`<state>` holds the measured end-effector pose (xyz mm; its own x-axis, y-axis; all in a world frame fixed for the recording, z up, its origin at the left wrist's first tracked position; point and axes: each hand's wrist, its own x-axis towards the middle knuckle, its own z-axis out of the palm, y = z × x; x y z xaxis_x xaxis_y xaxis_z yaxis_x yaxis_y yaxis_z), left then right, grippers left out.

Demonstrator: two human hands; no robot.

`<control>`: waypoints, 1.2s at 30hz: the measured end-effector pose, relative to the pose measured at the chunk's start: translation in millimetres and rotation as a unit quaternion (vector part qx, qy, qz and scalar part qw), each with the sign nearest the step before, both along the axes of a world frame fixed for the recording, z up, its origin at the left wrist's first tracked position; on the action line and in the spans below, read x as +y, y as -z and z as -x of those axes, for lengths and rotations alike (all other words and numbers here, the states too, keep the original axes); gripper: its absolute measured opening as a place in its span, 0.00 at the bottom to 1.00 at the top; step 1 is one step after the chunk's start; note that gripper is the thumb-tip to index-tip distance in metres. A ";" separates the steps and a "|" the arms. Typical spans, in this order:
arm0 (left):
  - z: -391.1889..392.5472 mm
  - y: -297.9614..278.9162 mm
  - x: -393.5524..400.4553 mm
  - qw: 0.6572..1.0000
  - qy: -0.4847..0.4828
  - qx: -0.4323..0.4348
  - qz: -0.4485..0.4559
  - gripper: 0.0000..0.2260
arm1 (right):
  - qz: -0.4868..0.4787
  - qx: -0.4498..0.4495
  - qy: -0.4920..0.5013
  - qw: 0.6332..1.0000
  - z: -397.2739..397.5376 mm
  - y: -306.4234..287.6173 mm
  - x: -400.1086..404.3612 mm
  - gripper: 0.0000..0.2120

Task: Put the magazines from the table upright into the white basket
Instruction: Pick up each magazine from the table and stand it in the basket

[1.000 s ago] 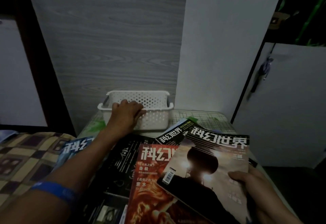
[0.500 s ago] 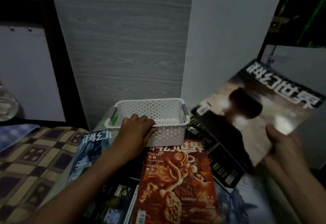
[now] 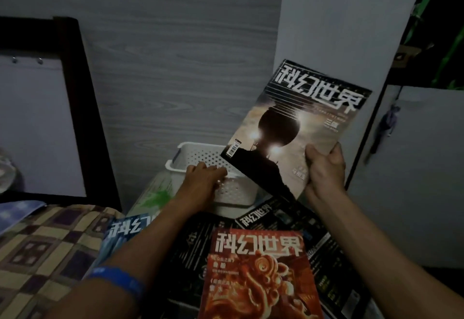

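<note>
has swung tan magazine (image 3: 301, 123) left, over white basket (image 3: 173, 165) at centre frame, gripped in right hand (image 3: 324, 168); steadies basket with flat left hand (image 3: 203, 178); insertion likely next.

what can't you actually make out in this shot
Head view, the only one:
- Inside of the white basket: its right part is hidden behind the held magazine in the right hand.
- Whether the left hand grips the basket rim or just rests on it: blurred.
- The blue magazine: largely covered by the left forearm.
- The red magazine: bottom cut off by the frame edge.
</note>
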<state>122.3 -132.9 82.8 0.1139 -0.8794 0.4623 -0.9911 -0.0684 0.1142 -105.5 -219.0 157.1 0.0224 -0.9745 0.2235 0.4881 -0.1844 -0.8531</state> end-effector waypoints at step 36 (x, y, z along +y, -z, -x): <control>-95.2 -8.9 -61.8 0.966 -0.119 0.220 -0.069 0.41 | 0.165 0.584 -0.059 0.793 -159.0 37.4 -132.7 0.17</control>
